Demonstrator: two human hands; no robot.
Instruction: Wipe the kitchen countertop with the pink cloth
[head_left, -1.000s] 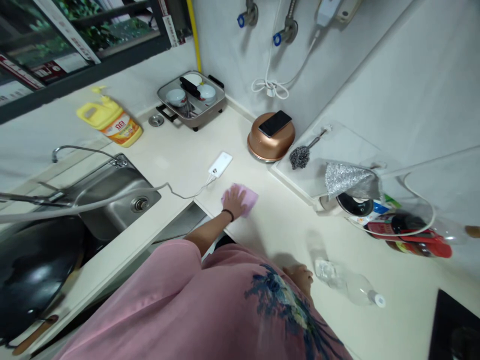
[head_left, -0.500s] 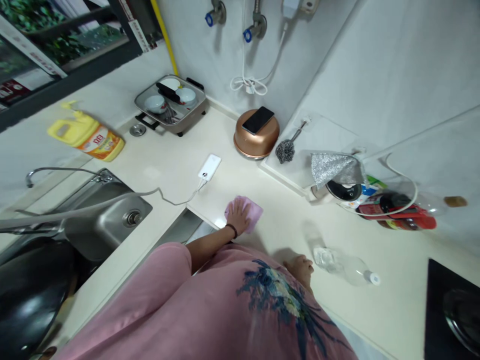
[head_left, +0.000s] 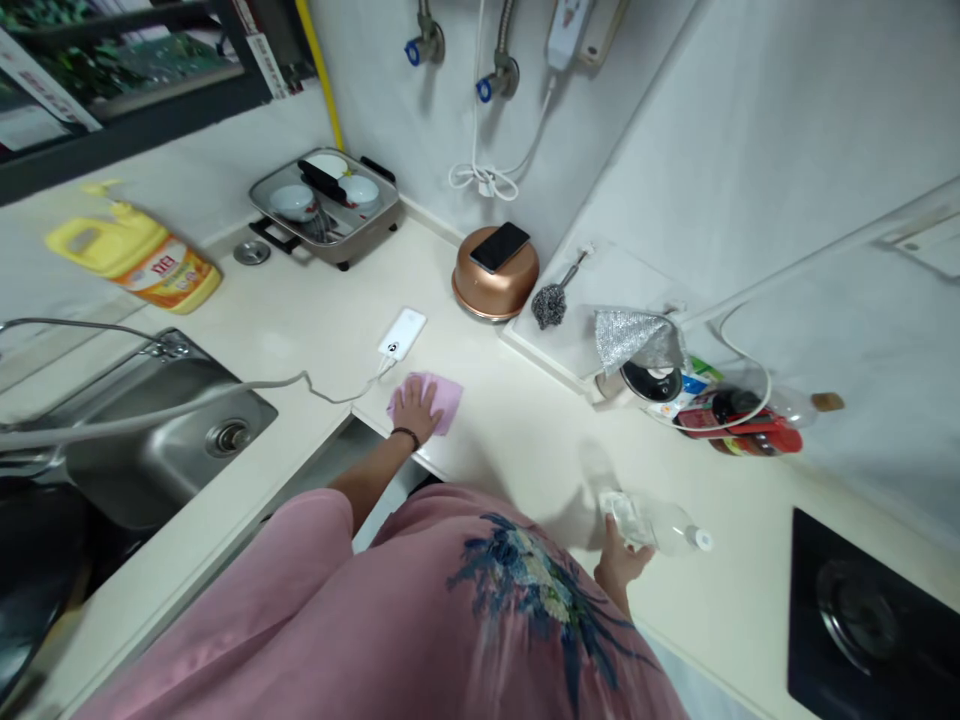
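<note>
A pink cloth (head_left: 448,402) lies on the counter near its inner corner. My left hand (head_left: 415,408) rests flat on it, fingers spread and pressed down. On the right, a clear plastic bottle (head_left: 671,528) with a white cap stands on the counter. My right hand (head_left: 624,555) is at the near side of the bottle's lower part, thumb and fingers apart; a finger overlaps the bottle, but whether it is gripped is not plain. A white power bank (head_left: 403,333) with a cable sits just beyond the cloth.
A steel sink (head_left: 165,430) and a yellow detergent bottle (head_left: 146,265) are at left. An electric pan (head_left: 367,235) with bowls and a copper-coloured pot (head_left: 487,292) with a phone (head_left: 500,247) on top stand at the back. A black stove (head_left: 862,610) is at right.
My left hand and the cloth have slid left along the counter towards the inner corner. My right hand has moved to the bottle, its fingers spreading. The view has shifted slightly.
</note>
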